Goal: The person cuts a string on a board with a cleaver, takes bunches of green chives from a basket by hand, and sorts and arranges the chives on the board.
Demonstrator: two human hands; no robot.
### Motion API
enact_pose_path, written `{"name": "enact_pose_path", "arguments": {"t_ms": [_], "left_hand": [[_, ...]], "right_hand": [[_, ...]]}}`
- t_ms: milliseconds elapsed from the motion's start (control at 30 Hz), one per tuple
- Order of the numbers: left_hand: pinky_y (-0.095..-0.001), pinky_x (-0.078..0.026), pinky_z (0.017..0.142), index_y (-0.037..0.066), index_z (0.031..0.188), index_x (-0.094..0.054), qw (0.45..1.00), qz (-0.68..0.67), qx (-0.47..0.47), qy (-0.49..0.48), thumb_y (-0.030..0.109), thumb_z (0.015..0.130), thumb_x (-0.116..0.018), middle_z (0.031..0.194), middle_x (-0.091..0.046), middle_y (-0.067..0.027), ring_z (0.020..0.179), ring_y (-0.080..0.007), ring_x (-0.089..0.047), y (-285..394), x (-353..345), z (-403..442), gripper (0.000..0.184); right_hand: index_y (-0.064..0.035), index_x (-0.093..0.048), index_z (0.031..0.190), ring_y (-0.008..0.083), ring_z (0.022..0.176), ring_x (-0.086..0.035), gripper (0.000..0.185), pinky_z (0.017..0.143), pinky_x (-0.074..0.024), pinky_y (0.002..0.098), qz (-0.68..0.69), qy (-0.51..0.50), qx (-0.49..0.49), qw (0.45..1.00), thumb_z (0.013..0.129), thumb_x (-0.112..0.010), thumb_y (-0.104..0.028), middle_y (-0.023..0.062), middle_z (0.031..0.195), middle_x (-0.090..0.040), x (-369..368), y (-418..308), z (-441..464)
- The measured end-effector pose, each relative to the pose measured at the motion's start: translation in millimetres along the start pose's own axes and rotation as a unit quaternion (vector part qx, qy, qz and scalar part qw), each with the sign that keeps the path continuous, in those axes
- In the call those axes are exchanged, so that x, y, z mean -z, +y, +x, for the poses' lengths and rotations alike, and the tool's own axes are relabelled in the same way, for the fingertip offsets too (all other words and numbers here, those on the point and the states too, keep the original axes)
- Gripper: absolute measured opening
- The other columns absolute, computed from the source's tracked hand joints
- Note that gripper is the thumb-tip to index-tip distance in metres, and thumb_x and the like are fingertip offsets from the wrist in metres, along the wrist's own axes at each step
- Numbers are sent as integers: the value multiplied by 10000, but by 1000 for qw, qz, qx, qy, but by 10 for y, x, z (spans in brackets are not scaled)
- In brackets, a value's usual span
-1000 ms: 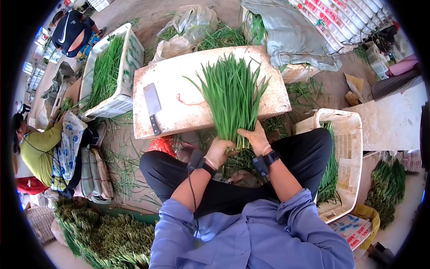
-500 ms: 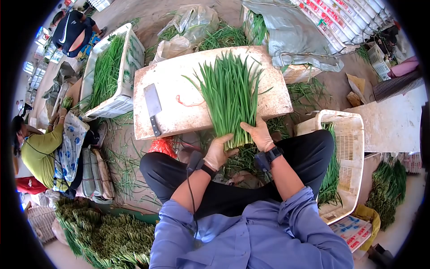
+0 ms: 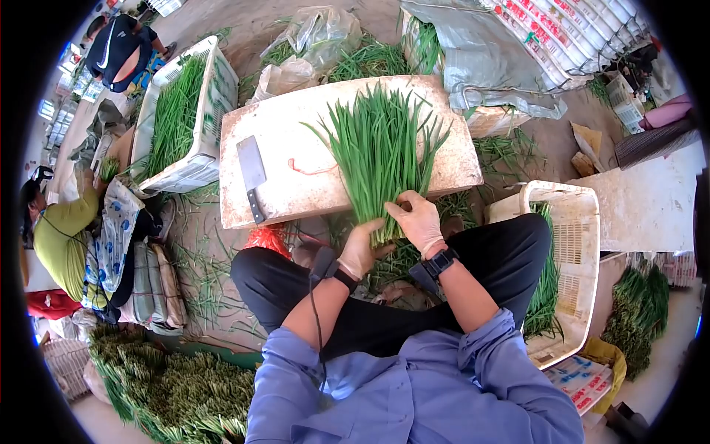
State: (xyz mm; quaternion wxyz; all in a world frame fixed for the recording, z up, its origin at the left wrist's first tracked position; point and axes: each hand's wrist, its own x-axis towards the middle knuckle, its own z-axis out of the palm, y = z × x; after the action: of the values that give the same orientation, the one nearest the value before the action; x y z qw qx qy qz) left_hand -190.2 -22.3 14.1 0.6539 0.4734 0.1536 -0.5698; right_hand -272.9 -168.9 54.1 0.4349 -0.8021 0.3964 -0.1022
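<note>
A bunch of long green leafy stalks (image 3: 381, 152) lies over the near edge of a white board (image 3: 288, 133), its cut ends toward me. My left hand (image 3: 361, 250) is wrapped round the stalk ends from the left. On the right side of the bunch, my right hand (image 3: 416, 222) pinches at the stalks with thumb and forefinger. Both hands wear thin pale gloves. A cleaver (image 3: 251, 166) with a black handle rests on the board's left part, and a thin red band (image 3: 310, 169) lies between it and the bunch.
White crates of green stalks stand at the upper left (image 3: 211, 122) and right (image 3: 580, 266). Trimmed bunches (image 3: 174, 381) are heaped at the lower left. A person in yellow-green (image 3: 63, 251) sits at the left; another in dark clothes (image 3: 115, 52) bends farther back.
My right hand has moved up and inward across the stalks, its thumb and forefinger coming together. My left hand stays around the stalk ends. The seated person's arms have shifted slightly.
</note>
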Motion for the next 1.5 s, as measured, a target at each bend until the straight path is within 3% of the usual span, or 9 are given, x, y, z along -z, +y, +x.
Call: {"name": "enact_pose_path", "arguments": {"t_ms": [200, 600, 667, 867, 1000, 1133, 1267, 1433, 1500], "left_hand": [[-490, -550, 963, 133, 1311, -678, 1000, 11, -8, -16, 286, 1019, -647, 1228, -721, -32, 1123, -217, -660, -3, 1, 7, 332], [-487, -556, 944, 146, 1309, -673, 1000, 19, -5, -18, 254, 1007, -679, 1248, -683, -20, 1155, -202, -624, -13, -3, 70, 321], [-467, -577, 914, 99, 1361, -631, 999, -1, 9, -53, 222, 993, -700, 1380, -596, -59, 1252, -211, -547, -35, 83, 153, 394], [-442, -572, 916, 51, 1279, -681, 997, -49, 4, -63, 193, 1025, -661, 1150, -730, -89, 1012, -271, -680, -136, 153, 370, 291], [-456, -577, 906, 100, 1292, -687, 999, 22, -28, 10, 197, 1000, -691, 1257, -701, -49, 1121, -256, -630, 63, -85, -50, 308], [-568, -511, 981, 101, 1346, -638, 1000, 5, -10, -27, 273, 965, -739, 1418, -594, -79, 1260, -293, -542, -19, 34, 63, 431], [-751, -370, 1091, 115, 1399, -629, 995, 69, -39, 62, 382, 967, -766, 1486, -606, -56, 1365, -356, -538, -8, -79, -6, 526], [-821, -335, 1059, 149, 1514, -520, 989, 117, -92, -14, 380, 905, -872, 1547, -553, -94, 1424, -399, -486, 36, -187, -92, 740], [-811, -355, 1044, 178, 1509, -523, 987, 126, -93, -38, 374, 912, -868, 1521, -571, -77, 1410, -380, -502, 23, -193, -71, 717]], "right_hand": [[4, -759, 965, 207, 705, -692, 254, 700, -549, 352, 218, -22, -23, 975, 925, -778, -246, 108, 799, -750, -106, 249, 104], [24, -718, 940, 162, 626, -635, 236, 617, -511, 334, 150, -50, 1, 987, 934, -774, -205, 98, 742, -727, -5, 27, 3], [17, -703, 921, 194, 630, -654, 175, 615, -524, 348, 129, -40, 96, 986, 935, -760, -147, 119, 755, -717, 3, 6, -170], [-41, -742, 877, 290, 742, -710, 93, 705, -560, 369, 69, -108, 400, 908, 870, -823, -84, 88, 818, -723, 259, -329, -815], [-32, -751, 966, 311, 785, -725, 262, 766, -581, 369, -55, -455, 205, 865, 962, -730, -293, 137, 849, -733, 632, -246, -895], [-46, -761, 1104, 433, 995, -725, 405, 874, -575, 500, -394, -333, 81, 853, 948, -669, -408, 223, 1016, -767, 715, 594, -571], [25, -731, 1204, 335, 1059, -732, 513, 918, -554, 411, 10, -128, -65, 990, 1010, -681, -448, 221, 1052, -763, 615, 1032, -151], [-20, -657, 1372, 164, 1044, -681, 495, 927, -536, 356, 361, -126, -314, 869, 1040, -720, -382, 40, 1229, -717, 290, 844, 25], [-16, -673, 1319, 131, 963, -666, 395, 858, -533, 322, 381, -152, -225, 884, 1044, -720, -296, 26, 1171, -723, 239, 743, 33]]}}
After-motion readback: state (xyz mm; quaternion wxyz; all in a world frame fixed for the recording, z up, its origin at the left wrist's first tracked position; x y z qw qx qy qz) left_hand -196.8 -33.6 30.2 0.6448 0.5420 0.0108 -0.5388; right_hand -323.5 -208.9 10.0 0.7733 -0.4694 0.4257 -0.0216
